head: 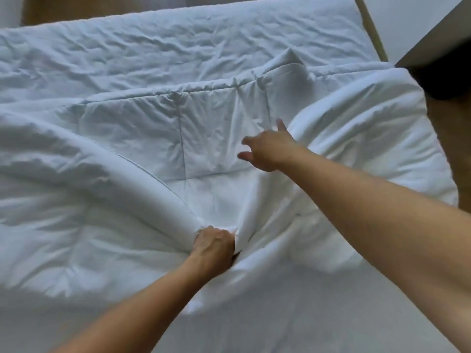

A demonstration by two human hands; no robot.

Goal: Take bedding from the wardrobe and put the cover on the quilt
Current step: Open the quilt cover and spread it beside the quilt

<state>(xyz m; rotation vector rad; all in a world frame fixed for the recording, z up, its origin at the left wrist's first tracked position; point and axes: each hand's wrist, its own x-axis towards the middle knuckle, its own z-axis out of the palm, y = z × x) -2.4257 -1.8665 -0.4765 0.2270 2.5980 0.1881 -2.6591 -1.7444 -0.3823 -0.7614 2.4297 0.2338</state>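
Note:
A white stitched quilt [158, 138] lies spread across the bed, its quilted squares showing in the middle. A white cover [63, 225] is bunched around it on the left and right sides, with its edge rolled back. My left hand [214, 244] grips a gathered bunch of the cover's edge near the bed's front. Further in, my right hand [270, 151] reaches over the quilt with fingers spread and loose, beside a raised fold of the cover [356, 118]; it holds nothing.
The mattress [178, 34] with its creased white sheet stretches behind the quilt. Wooden floor [448, 138] shows at the right, along with a dark piece of furniture [443, 42] at the upper right corner.

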